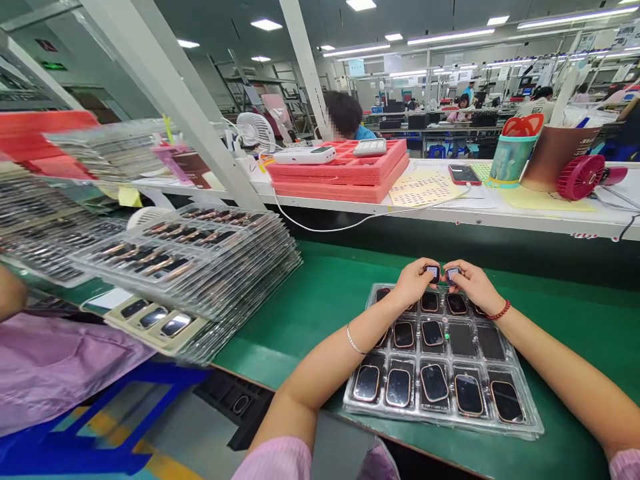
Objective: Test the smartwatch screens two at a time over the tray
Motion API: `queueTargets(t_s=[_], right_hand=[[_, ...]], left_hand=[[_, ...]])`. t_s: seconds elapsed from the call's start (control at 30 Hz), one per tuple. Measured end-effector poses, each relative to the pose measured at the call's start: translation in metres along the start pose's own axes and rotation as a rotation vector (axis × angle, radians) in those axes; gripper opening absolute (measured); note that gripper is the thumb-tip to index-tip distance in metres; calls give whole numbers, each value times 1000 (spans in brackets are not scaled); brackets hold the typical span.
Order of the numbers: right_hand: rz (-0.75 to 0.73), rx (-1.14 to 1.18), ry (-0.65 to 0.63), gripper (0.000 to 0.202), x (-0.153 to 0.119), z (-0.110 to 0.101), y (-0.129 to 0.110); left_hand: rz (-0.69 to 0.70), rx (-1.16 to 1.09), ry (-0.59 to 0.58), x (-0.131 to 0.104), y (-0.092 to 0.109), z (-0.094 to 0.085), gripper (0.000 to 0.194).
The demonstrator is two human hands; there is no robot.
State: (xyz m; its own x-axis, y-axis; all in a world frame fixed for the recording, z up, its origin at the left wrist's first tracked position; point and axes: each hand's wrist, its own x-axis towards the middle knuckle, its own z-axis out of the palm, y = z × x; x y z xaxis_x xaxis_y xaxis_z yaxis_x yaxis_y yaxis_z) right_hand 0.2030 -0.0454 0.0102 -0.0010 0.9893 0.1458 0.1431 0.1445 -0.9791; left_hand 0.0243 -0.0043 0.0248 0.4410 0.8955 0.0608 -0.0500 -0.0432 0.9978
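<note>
Above the far edge of a clear plastic tray, my left hand pinches a small dark smartwatch case with a pale printed square on its face. Close beside it, my right hand grips a second smartwatch case with a similar pale square. The two cases are nearly side by side. Rows of dark-screened watches with copper-coloured rims, such as one watch at the front, lie in the tray's pockets. Two middle-row pockets at the right show only dark backing. My forearms hide parts of the tray's sides.
Tall stacks of clear trays holding watches stand at the left on the green bench. Beyond, a white shelf carries red foam trays, a phone and a pink fan. A co-worker's purple sleeve shows at left.
</note>
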Motion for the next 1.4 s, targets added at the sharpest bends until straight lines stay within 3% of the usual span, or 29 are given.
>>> queueTargets(t_s=[0.27,0.63,0.7,0.83,1.03,1.1,1.27,1.4], right_hand=[[-2,13,9,26,-1,-1,-1],[-27,17,14,27,1,-3,0],[-40,6,15,26,1,-2,2],[-32,-9,6,44,1,-1,4],[13,42,39,28,0,-2,1],[-17,-4,51,25,0,-1,0],[-50,-2,4,35,-1,0,0],[-36,41,-36,37,0,0,3]], left_hand=[[-12,4,20,1,-2,0,21],[16,-1,-53,-2,1,-1,14],[21,14,-46,0,-3,-2,27],[51,58,-20,1,-7,-3,47],[35,80,15,-1,-3,-3,27],[11,52,16,0,-1,-3,30],[50,24,46,1,-3,-2,43],[81,72,20,0,-3,-3,33]])
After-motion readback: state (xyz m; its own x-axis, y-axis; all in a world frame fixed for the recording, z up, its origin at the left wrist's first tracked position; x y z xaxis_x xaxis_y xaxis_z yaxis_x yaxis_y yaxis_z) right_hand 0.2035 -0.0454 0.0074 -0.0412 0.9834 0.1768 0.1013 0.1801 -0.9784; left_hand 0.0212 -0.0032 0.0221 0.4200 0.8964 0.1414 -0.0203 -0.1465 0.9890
